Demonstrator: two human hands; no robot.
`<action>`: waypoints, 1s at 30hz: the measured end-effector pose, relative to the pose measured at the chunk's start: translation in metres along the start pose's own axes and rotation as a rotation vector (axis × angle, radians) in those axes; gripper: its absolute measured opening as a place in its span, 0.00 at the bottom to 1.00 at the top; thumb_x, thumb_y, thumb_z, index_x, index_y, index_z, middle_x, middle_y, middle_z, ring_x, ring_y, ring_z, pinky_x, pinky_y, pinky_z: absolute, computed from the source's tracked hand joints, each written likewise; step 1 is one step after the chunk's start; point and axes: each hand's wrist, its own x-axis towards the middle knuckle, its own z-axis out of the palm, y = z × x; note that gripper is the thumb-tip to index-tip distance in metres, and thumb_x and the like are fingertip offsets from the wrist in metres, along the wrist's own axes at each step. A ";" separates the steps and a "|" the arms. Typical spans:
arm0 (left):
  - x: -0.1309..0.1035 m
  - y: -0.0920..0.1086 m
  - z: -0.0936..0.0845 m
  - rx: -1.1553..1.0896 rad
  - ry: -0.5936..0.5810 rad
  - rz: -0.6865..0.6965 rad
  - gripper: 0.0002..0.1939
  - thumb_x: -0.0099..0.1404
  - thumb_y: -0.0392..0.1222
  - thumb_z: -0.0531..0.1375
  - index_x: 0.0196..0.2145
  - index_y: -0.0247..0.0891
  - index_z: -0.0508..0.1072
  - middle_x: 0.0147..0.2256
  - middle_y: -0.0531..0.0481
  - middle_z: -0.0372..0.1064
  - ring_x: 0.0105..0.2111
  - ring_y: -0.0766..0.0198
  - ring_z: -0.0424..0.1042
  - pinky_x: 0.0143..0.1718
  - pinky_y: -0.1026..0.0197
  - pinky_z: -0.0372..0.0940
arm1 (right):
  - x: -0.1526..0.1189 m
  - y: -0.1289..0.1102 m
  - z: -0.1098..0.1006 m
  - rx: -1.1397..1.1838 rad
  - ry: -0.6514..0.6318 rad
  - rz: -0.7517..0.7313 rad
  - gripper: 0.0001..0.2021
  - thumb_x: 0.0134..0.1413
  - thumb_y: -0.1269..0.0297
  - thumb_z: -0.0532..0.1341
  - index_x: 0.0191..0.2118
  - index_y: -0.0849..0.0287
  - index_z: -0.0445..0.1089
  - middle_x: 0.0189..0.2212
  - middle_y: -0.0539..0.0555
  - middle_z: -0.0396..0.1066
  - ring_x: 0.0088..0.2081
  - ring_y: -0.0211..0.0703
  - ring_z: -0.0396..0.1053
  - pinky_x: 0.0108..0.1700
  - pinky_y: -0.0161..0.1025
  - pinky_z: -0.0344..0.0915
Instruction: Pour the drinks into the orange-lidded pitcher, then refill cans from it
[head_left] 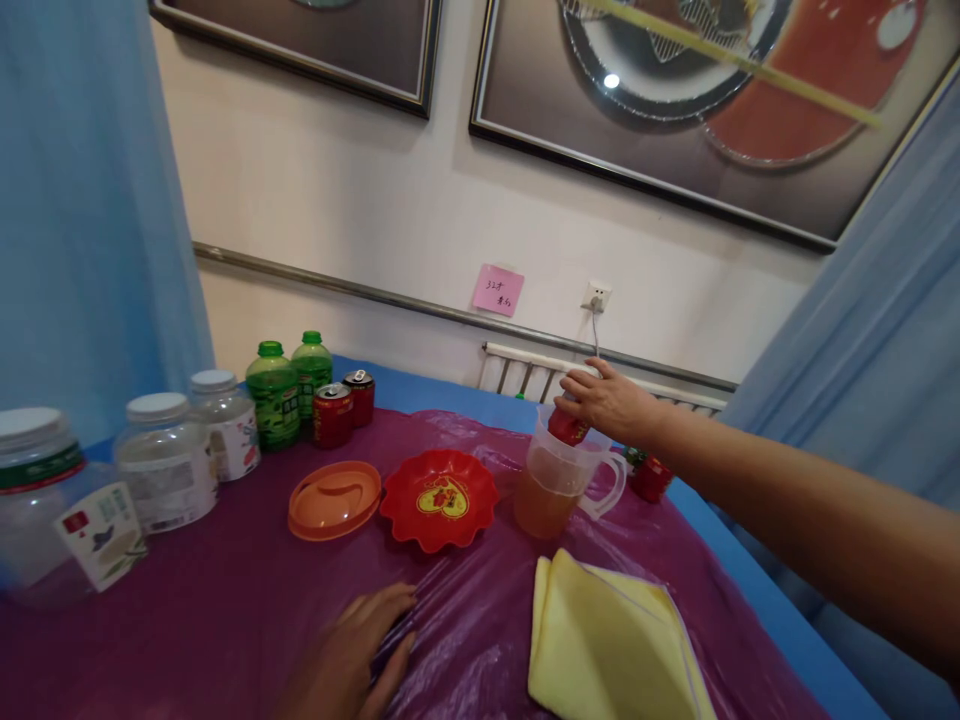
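Note:
My right hand (604, 402) reaches over a clear plastic pitcher (559, 462), its fingers wrapped round a red can (568, 426) that is tilted into the pitcher's mouth. Amber liquid fills the lower part of the pitcher. My left hand (360, 640) rests low in the view on the purple plastic sheet (457, 640), thumb and fingers apart, holding nothing. Beyond it lie a red scalloped plate (440, 500) and an orange lid (334, 501). A folded yellow cloth (615, 640) is in front of the pitcher.
On the left stand several clear jars with white lids (166, 460), two green bottles (273, 400) and two red cans (333, 415). Behind the pitcher's handle is another red can (651, 480). A radiator (525, 373) and a wall socket (596, 297) are behind the table.

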 end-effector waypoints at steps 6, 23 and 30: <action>0.002 0.002 -0.003 -0.017 -0.016 -0.007 0.14 0.68 0.49 0.60 0.49 0.49 0.77 0.45 0.51 0.82 0.44 0.55 0.82 0.47 0.56 0.78 | -0.004 0.003 -0.006 -0.023 0.016 0.036 0.14 0.67 0.72 0.56 0.53 0.58 0.72 0.53 0.61 0.72 0.54 0.54 0.65 0.61 0.56 0.52; 0.000 -0.003 -0.001 0.002 -0.037 -0.011 0.14 0.66 0.47 0.61 0.49 0.49 0.77 0.47 0.51 0.82 0.45 0.55 0.82 0.48 0.57 0.77 | -0.019 0.009 -0.012 -0.116 0.118 0.120 0.14 0.65 0.73 0.56 0.53 0.59 0.72 0.49 0.61 0.73 0.52 0.54 0.66 0.61 0.54 0.52; -0.004 -0.009 0.004 0.050 -0.022 0.004 0.15 0.67 0.50 0.61 0.50 0.49 0.77 0.48 0.51 0.81 0.46 0.54 0.82 0.49 0.55 0.77 | -0.022 0.001 -0.006 -0.130 0.109 0.162 0.12 0.65 0.73 0.57 0.50 0.60 0.73 0.48 0.60 0.73 0.51 0.53 0.66 0.60 0.53 0.53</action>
